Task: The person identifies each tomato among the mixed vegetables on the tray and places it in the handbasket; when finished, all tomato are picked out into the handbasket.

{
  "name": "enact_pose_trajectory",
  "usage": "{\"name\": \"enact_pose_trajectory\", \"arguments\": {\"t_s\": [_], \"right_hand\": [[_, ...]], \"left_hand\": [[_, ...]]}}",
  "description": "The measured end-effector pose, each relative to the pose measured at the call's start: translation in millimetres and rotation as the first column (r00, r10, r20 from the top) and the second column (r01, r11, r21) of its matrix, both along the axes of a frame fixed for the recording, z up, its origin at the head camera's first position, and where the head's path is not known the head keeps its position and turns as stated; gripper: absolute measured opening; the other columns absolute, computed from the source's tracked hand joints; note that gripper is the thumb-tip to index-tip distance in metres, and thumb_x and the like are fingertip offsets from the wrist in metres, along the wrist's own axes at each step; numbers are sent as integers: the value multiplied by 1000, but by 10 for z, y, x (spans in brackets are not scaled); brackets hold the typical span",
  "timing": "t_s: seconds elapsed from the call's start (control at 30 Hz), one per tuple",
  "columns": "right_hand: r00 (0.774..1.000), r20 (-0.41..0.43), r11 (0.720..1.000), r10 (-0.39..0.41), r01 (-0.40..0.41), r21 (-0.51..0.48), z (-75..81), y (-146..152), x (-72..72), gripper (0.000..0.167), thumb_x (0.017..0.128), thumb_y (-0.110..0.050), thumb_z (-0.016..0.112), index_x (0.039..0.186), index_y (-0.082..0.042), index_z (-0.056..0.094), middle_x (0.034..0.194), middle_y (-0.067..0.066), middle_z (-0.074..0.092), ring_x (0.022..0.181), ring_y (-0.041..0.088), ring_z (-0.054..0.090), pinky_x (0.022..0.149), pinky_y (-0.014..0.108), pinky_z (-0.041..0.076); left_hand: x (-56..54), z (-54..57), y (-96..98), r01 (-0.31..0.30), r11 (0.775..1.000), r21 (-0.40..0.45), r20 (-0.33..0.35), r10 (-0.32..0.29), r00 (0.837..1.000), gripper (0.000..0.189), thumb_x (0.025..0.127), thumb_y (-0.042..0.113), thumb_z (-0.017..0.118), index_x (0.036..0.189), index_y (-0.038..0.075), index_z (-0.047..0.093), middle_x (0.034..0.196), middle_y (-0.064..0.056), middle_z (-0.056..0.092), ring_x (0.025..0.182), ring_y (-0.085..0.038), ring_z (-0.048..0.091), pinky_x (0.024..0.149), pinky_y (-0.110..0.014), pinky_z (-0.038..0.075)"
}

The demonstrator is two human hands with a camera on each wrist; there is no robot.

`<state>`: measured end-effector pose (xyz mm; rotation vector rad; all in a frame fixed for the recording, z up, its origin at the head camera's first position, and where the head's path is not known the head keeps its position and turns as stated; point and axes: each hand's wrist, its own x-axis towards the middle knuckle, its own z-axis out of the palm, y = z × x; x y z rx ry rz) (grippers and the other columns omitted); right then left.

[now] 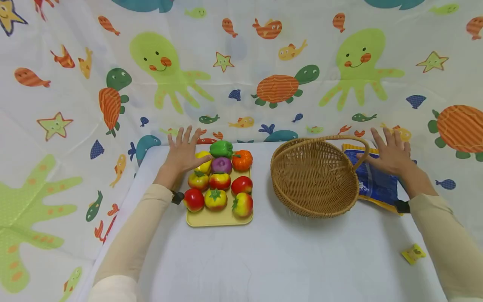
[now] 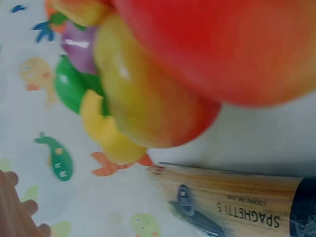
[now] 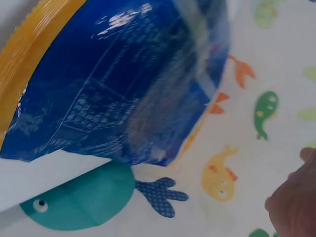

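My left hand [image 1: 183, 153], fingers spread, hovers at the left back of a yellow tray [image 1: 219, 218] of toy fruits and vegetables. On the tray are a green pepper [image 1: 221, 149], a purple onion-like piece [image 1: 221, 165], an orange pumpkin [image 1: 242, 160] and several red and yellow fruits. In the left wrist view a spaghetti pack [image 2: 232, 197] lies beside them. My right hand [image 1: 392, 155], also spread and holding nothing, is over a blue and yellow bag [image 1: 377, 178]. Between the hands stands a wicker basket [image 1: 315, 180], its handle [image 1: 362, 144] close to my right thumb.
A small yellow packet [image 1: 413, 253] lies near the right edge of the white table [image 1: 279, 260]. Behind and to the left hangs a curtain [image 1: 234, 84] printed with sea animals.
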<state>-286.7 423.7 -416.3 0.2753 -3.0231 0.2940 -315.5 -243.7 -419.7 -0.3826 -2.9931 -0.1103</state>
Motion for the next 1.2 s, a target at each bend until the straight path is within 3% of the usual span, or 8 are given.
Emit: {"name": "enact_pose_trajectory", "arguments": {"t_s": [0.27, 0.43, 0.7, 0.83, 0.9, 0.97, 1.1, 1.2], "right_hand": [[996, -60, 988, -65, 56, -144, 316, -48, 247, 97, 95, -56, 49, 157, -14, -11, 160, 24, -16, 141, 47, -22, 103, 74, -9], [986, -103, 965, -131, 104, -239, 557, -229, 541, 98, 93, -53, 53, 158, -18, -11, 162, 16, -17, 144, 40, -21, 103, 70, -13], [953, -250, 898, -174, 49, -437, 746, -645, 1145, 98, 87, -51, 63, 160, -24, 3, 165, 2, -1, 150, 25, -2, 111, 60, -5], [906, -418, 842, -63, -177, -510, 824, -931, 1406, 104, 79, -61, 69, 158, -14, 20, 164, 3, 13, 149, 19, 9, 117, 44, 2], [857, -515, 779, 31, -343, -524, 901, -1154, 1531, 108, 77, -64, 71, 153, -2, 28, 161, 10, 20, 148, 23, 14, 117, 39, 5], [789, -600, 662, 134, -522, -538, 955, -1378, 1626, 108, 77, -60, 75, 146, 10, 31, 157, 18, 27, 145, 31, 20, 118, 40, 8], [629, -727, 357, 276, -769, -530, 946, -1882, 1737, 93, 76, -41, 85, 134, 16, 41, 146, 29, 38, 139, 38, 30, 117, 44, 15], [571, -727, 290, 382, -821, -492, 865, -2235, 1785, 89, 77, -37, 85, 135, 15, 43, 144, 32, 39, 138, 39, 33, 116, 43, 20]], "left_hand": [[458, 122, -119, -45, 972, 229, 18, 42, 999, 109, 83, 77, 49, 159, 19, -4, 163, -16, -4, 147, -42, -5, 105, -66, -18], [949, 117, -274, -117, 902, 416, 66, 99, 993, 106, 86, 65, 59, 159, 23, -5, 164, -13, -3, 146, -39, 1, 109, -68, -2], [1498, -161, -371, -258, 805, 534, 331, 82, 940, 107, 83, 61, 68, 160, 22, 3, 160, -18, 10, 141, -42, 19, 100, -71, 30], [1555, -404, -440, -301, 783, 544, 412, 63, 909, 107, 82, 60, 70, 158, 12, 12, 155, -22, 23, 136, -42, 30, 101, -66, 35], [1550, -531, -473, -300, 764, 571, 422, 40, 906, 106, 82, 57, 73, 157, 9, 16, 151, -21, 31, 131, -40, 37, 99, -62, 40], [1536, -645, -488, -302, 738, 604, 434, 15, 901, 105, 81, 52, 76, 156, 9, 19, 147, -18, 37, 127, -36, 42, 96, -56, 45], [1505, -777, -475, -333, 705, 626, 473, -3, 881, 105, 78, 47, 80, 157, 11, 20, 141, -15, 44, 121, -31, 48, 89, -47, 52], [1489, -814, -450, -341, 717, 608, 482, 8, 876, 105, 77, 46, 81, 156, 11, 22, 139, -15, 47, 119, -31, 50, 87, -46, 53]]}}
